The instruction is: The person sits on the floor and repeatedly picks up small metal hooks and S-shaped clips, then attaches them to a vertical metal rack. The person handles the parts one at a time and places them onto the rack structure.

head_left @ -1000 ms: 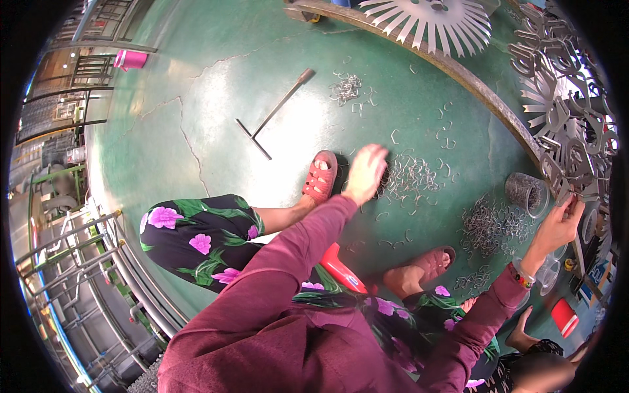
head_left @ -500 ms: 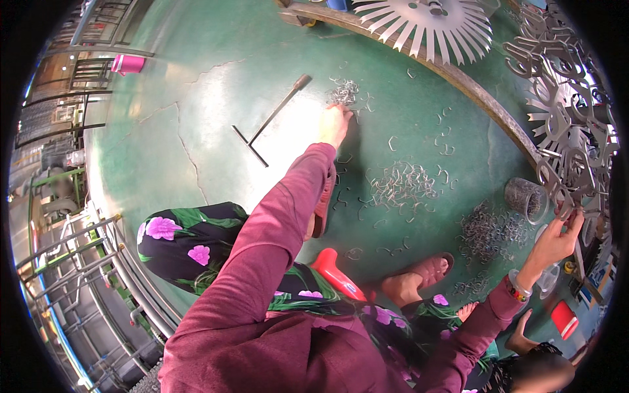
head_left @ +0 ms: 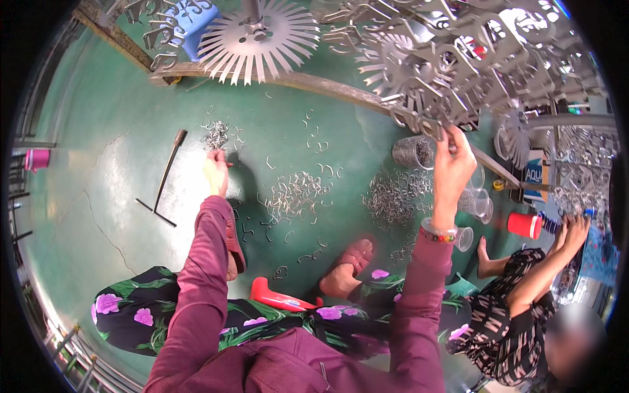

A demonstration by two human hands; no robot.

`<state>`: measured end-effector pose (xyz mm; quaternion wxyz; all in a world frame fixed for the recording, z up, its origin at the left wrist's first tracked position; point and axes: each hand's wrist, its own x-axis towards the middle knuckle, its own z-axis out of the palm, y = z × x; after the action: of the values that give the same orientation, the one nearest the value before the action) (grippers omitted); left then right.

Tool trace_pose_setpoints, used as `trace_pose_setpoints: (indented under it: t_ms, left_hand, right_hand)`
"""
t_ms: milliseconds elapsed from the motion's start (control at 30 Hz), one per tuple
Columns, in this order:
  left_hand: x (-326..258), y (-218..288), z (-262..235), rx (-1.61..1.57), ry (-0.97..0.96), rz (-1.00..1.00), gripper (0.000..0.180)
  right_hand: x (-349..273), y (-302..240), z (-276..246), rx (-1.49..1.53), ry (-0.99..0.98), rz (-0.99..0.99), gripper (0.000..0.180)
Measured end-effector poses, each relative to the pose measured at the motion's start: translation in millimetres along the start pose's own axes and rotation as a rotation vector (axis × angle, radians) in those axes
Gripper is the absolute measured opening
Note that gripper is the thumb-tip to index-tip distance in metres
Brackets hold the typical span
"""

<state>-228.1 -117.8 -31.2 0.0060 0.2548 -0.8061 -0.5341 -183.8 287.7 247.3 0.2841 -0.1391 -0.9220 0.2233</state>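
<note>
My left hand (head_left: 216, 173) reaches down to the green floor, its fingers pinched at the edge of a small heap of bent metal clips (head_left: 215, 134). What lies between those fingertips is too small to make out. Raised at the right, my right hand (head_left: 454, 164) grips the lower end of a flat grey metal hook piece (head_left: 430, 127) among many hanging on a rack. Below and between the hands are a looser pile of silvery clips (head_left: 298, 195) and a darker, denser pile (head_left: 398, 196). A clear plastic jar (head_left: 413, 152) of small metal parts lies beside the darker pile.
A T-shaped metal tool (head_left: 168, 171) lies left of my left hand. Ahead, a toothed metal disc (head_left: 259, 40) stands over a rusty frame bar (head_left: 327, 86). A red plastic stool (head_left: 278, 296) is beneath me. Clear cups (head_left: 475, 203), a red container (head_left: 524, 224) and another person (head_left: 501, 314) are right.
The view has swung to the right, bringing more of the rack and the other person into sight. My left hand stays by the small heap; my right hand stays at the hanging metal pieces.
</note>
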Motion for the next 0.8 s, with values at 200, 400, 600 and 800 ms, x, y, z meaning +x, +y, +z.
trace_pose_setpoints:
  t_ms: [200, 400, 600, 800]
  left_hand:
    - [-104, 77, 58, -0.211, -0.395, 0.189, 0.014]
    - [-188, 160, 102, -0.148, -0.752, 0.240, 0.014]
    - [-167, 137, 124, 0.258, -0.656, 0.696, 0.013]
    - [-103, 49, 71, 0.809, -0.420, 0.480, 0.012]
  right_hand:
    - [0, 17, -5, 0.049, 0.124, -0.043, 0.016]
    - [0, 16, -29, 0.057, 0.043, -0.036, 0.016]
    - [7, 20, -27, -0.111, 0.004, -0.141, 0.015]
    - [5, 18, -14, -0.142, -0.011, -0.245, 0.017]
